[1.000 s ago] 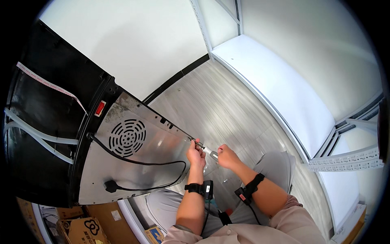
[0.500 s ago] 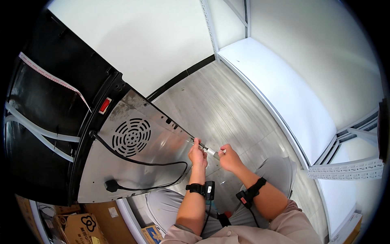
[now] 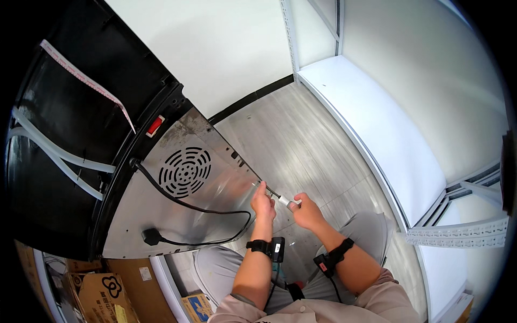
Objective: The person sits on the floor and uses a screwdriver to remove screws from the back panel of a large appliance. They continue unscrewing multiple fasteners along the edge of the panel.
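Note:
My right hand (image 3: 308, 211) is closed around the grey handle of a screwdriver (image 3: 285, 201), which has a bright silver collar. Its thin dark shaft points up and left to the edge of a bare metal panel (image 3: 215, 191). At that same edge, my left hand (image 3: 263, 204) has its fingertips bent together beside the shaft; what they pinch is hidden. The panel belongs to a large black appliance (image 3: 81, 124) lying tilted on the left. A round vent grille (image 3: 185, 172) is cut into the panel, and a black power cord (image 3: 188, 207) with its plug (image 3: 151, 236) lies across it.
A red switch (image 3: 155, 126), white hoses (image 3: 64, 159) and a pink-white tape strip (image 3: 89, 81) are on the appliance. Cardboard boxes (image 3: 102, 296) stand at lower left. White shelving (image 3: 371, 134) lines the right side. My knees flank the work on the grey plank floor (image 3: 291, 145).
The view has shifted, so the appliance appears slightly farther right and higher. Both hands stay at the panel edge, with the right still on the screwdriver and its silver collar showing more.

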